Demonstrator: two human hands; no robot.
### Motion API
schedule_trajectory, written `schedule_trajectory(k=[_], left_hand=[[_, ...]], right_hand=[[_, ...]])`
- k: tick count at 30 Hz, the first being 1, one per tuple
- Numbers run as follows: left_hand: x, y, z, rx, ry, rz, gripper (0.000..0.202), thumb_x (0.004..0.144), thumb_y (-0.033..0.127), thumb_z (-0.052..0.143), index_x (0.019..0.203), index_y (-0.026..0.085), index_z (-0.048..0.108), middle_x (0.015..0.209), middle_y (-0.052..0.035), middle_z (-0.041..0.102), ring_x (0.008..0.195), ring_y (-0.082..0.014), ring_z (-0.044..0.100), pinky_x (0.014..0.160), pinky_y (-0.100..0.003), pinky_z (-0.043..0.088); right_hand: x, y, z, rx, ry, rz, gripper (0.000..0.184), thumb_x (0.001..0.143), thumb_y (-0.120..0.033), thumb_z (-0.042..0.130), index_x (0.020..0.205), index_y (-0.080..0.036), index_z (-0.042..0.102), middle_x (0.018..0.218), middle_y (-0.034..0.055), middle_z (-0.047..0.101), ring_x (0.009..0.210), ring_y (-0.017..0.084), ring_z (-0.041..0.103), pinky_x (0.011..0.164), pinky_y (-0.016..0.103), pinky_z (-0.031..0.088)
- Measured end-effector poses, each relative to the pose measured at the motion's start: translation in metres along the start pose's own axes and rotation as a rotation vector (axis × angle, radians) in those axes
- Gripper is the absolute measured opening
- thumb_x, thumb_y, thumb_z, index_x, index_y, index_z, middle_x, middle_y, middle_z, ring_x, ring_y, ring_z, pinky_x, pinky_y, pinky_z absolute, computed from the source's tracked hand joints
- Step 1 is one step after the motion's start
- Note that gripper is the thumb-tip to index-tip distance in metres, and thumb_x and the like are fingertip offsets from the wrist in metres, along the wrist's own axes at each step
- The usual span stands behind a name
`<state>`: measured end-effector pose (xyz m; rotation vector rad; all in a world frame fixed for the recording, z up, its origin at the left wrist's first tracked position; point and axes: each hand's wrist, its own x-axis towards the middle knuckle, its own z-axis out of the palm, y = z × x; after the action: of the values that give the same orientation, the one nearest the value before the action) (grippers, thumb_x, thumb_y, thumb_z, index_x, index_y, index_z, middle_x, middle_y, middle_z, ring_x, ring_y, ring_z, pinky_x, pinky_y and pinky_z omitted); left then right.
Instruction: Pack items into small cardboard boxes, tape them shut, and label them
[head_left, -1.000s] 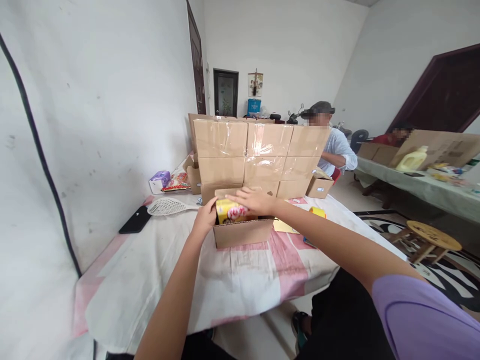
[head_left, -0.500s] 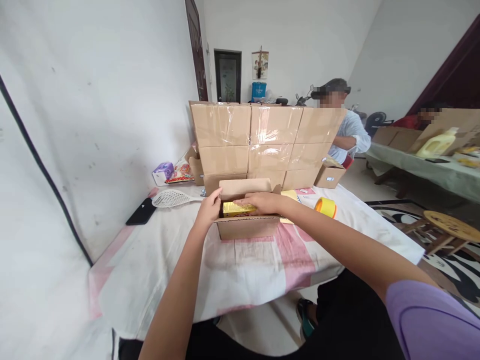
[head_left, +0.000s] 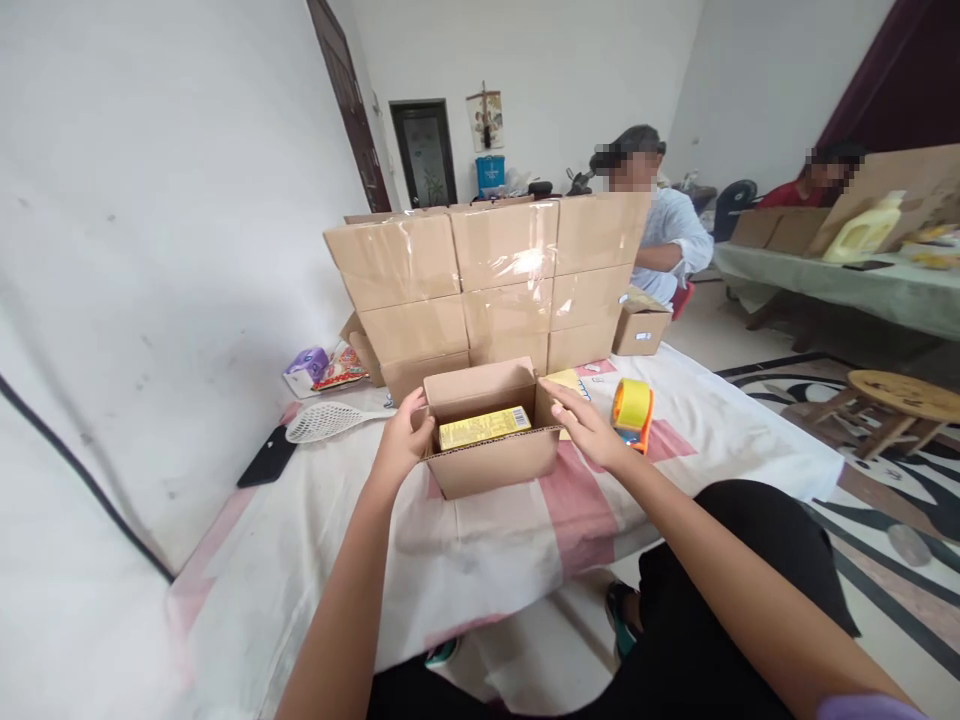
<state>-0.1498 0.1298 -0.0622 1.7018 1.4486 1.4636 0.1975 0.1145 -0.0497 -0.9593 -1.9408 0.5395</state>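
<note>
A small open cardboard box [head_left: 495,470] stands on the cloth-covered table [head_left: 525,540] in front of me. Inside it lies a yellow packet [head_left: 484,428], flat and barcode side up. My left hand [head_left: 405,440] grips the box's left wall, thumb over the rim. At the box's right side flap my right hand [head_left: 589,425] rests with its fingers stretched out, holding nothing. A yellow tape dispenser [head_left: 632,412] lies just right of that hand.
A wall of taped cardboard boxes [head_left: 487,285] rises behind the open box. At the left lie a white swatter [head_left: 326,422], a black phone [head_left: 268,456] and snack packets [head_left: 322,368]. A seated person [head_left: 660,235] works behind the stack. A wooden stool [head_left: 896,400] stands at the right.
The yellow packet has gone down flat into the box. My right hand has left it and moved right to the side flap. The camera has tilted down and to the right.
</note>
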Motion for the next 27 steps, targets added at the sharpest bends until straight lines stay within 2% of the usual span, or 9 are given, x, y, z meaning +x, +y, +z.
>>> schedule_trajectory(k=[3,8,11,15,17,20,23,25,27], left_hand=[[-0.005,0.011,0.006,-0.069,0.104,-0.023,0.051,0.079,0.032,0.072,0.129,0.022,0.064,0.136,-0.0149,0.066,0.131,-0.0320,0.060,0.112,-0.050,0.045],[-0.006,0.030,0.000,-0.227,0.262,-0.068,0.043,0.088,0.048,0.061,0.126,0.027,0.062,0.148,-0.0116,0.057,0.138,-0.0312,0.053,0.091,-0.038,0.057],[-0.004,0.042,-0.009,-0.405,0.183,-0.041,0.040,0.087,0.054,0.058,0.118,0.030,0.066,0.156,-0.0075,0.049,0.143,-0.0334,0.049,0.082,-0.035,0.059],[-0.008,0.051,-0.012,-0.640,0.011,0.041,0.042,0.086,0.057,0.061,0.121,0.036,0.068,0.166,-0.0009,0.037,0.153,-0.0345,0.033,0.094,-0.042,0.058],[-0.013,0.051,-0.010,-0.561,-0.095,0.050,0.052,0.087,0.064,0.059,0.131,0.036,0.064,0.167,-0.0024,0.033,0.152,-0.0350,0.034,0.104,-0.047,0.054],[-0.023,0.053,-0.006,-0.296,-0.346,0.091,0.075,0.084,0.076,0.057,0.142,0.029,0.058,0.163,-0.0107,0.040,0.147,-0.0357,0.043,0.120,-0.051,0.039],[-0.028,0.056,-0.002,-0.080,-0.527,0.120,0.075,0.081,0.072,0.065,0.138,0.023,0.061,0.152,-0.0158,0.054,0.141,-0.0363,0.050,0.120,-0.050,0.039],[-0.028,0.056,0.004,-0.013,-0.439,0.096,0.062,0.084,0.062,0.068,0.132,0.023,0.064,0.143,-0.0151,0.062,0.136,-0.0341,0.056,0.116,-0.049,0.044],[-0.026,0.053,0.013,0.029,-0.246,0.095,0.056,0.087,0.051,0.068,0.134,0.023,0.059,0.139,-0.0137,0.065,0.133,-0.0306,0.059,0.115,-0.049,0.044]], right_hand=[[0.001,-0.003,0.000,0.037,-0.040,-0.046,0.052,0.108,-0.051,0.030,0.146,-0.029,0.057,0.160,0.0042,0.045,0.151,0.025,0.037,0.125,0.054,0.026],[0.003,-0.003,-0.004,0.009,-0.107,-0.071,0.060,0.108,-0.054,0.018,0.143,-0.031,0.061,0.149,0.0026,0.059,0.143,0.027,0.048,0.120,0.056,0.032],[0.002,0.001,-0.001,0.014,-0.073,-0.068,0.064,0.108,-0.057,0.016,0.142,-0.029,0.062,0.146,0.0044,0.061,0.140,0.028,0.052,0.119,0.055,0.034],[0.000,0.002,0.002,0.037,-0.100,-0.135,0.061,0.108,-0.056,0.017,0.147,-0.030,0.056,0.150,0.0039,0.057,0.146,0.026,0.044,0.123,0.054,0.027],[-0.004,0.003,-0.002,0.068,-0.149,-0.159,0.061,0.107,-0.059,0.019,0.153,-0.030,0.049,0.156,0.0038,0.051,0.151,0.026,0.036,0.125,0.055,0.021],[-0.009,0.007,-0.013,0.143,-0.242,-0.110,0.069,0.102,-0.068,0.032,0.160,-0.032,0.035,0.164,0.0050,0.038,0.155,0.030,0.028,0.125,0.057,0.021],[-0.009,0.009,-0.015,0.152,-0.239,0.020,0.081,0.095,-0.067,0.055,0.163,-0.034,0.026,0.166,0.0063,0.035,0.154,0.033,0.029,0.124,0.057,0.024],[-0.007,0.008,-0.007,0.139,-0.165,0.086,0.084,0.092,-0.058,0.063,0.163,-0.034,0.025,0.163,0.0077,0.040,0.152,0.033,0.033,0.123,0.057,0.027],[-0.005,0.006,0.004,0.162,-0.070,0.147,0.083,0.093,-0.050,0.064,0.164,-0.032,0.025,0.159,0.0102,0.045,0.148,0.033,0.040,0.119,0.056,0.034]])
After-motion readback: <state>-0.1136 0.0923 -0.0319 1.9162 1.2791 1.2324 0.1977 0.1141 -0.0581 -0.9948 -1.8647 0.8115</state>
